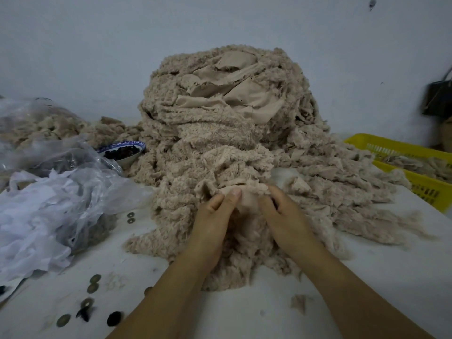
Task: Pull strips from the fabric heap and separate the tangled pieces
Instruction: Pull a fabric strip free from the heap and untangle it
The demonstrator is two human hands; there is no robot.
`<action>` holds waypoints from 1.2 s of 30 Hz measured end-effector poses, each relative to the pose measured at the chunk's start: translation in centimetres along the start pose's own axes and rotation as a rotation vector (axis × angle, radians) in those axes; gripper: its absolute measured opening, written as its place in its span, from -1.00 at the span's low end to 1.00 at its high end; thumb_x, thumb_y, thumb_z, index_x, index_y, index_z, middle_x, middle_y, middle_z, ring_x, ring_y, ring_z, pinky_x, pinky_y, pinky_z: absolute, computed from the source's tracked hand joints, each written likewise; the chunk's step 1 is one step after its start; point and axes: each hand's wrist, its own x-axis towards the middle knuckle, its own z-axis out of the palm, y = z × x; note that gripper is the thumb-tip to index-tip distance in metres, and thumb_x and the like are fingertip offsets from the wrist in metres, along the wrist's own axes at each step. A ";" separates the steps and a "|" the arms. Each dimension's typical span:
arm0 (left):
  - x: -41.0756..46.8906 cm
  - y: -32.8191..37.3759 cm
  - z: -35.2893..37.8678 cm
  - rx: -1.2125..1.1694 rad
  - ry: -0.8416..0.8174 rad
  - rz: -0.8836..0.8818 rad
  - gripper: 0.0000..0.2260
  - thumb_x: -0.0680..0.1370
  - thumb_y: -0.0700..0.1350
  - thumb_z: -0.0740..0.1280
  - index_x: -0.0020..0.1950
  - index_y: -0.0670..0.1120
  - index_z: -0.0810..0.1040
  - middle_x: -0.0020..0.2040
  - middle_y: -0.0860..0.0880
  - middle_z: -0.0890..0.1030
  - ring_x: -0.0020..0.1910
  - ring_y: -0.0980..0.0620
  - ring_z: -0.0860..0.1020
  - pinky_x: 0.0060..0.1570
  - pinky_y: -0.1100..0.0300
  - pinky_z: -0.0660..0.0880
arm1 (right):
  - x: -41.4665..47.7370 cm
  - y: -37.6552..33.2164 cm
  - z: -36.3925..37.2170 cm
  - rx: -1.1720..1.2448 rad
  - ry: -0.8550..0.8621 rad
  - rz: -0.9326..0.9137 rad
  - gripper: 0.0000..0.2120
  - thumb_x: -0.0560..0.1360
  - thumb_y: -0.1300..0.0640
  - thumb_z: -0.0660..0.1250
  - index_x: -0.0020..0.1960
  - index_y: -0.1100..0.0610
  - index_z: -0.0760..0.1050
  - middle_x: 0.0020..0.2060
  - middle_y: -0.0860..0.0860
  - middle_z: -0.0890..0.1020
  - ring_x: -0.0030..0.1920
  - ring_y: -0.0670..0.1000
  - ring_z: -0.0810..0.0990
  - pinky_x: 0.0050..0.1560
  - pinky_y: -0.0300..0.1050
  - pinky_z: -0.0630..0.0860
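Both hands, left hand (215, 216) and right hand (285, 211), pinch fuzzy beige strip (244, 192).

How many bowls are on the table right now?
1. The bowl sits left of the fabric heap, behind the plastic bag, holding dark pieces. Others may be hidden under the heap or bags.

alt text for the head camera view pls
Two bare hands, the left hand and right hand, pinch a beige fleece strip at the foot of a tall fabric heap on a white table. Crumpled plastic bags and a bowl lie to the left; a yellow basket sits to the right.
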 end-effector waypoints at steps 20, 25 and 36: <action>0.1 1.1 -0.1 -0.205 0.042 -0.067 -0.75 0.57 -0.05 0.31 -0.24 -0.05 0.71 -0.21 -0.09 0.68 -0.23 -0.01 0.65 -0.28 0.19 0.58 | -0.4 0.0 -0.2 0.112 -0.138 0.095 -0.82 0.59 0.00 0.15 -0.17 -0.04 0.43 -0.32 -0.15 0.53 -0.32 -0.11 0.48 -0.34 -0.35 0.36; -0.9 0.3 0.5 0.362 -0.011 0.151 -0.58 0.63 -0.15 0.29 -0.45 0.05 0.49 -0.46 0.13 0.49 -0.44 0.17 0.48 -0.41 0.27 0.45 | -0.7 -0.1 0.2 0.236 -0.134 0.090 -0.71 0.48 -0.37 0.25 0.05 -0.23 0.54 -0.08 -0.16 0.67 -0.03 -0.19 0.64 -0.09 -0.35 0.54; -0.1 -0.2 0.3 0.152 -0.063 -0.016 -0.79 0.53 0.14 0.35 -0.08 0.04 0.68 -0.09 -0.03 0.72 -0.13 -0.03 0.69 -0.17 0.05 0.64 | -0.3 -0.3 -0.2 0.216 0.049 0.105 -0.68 0.67 0.00 0.14 -0.18 0.12 0.47 -0.31 0.03 0.53 -0.26 -0.02 0.50 -0.17 0.00 0.47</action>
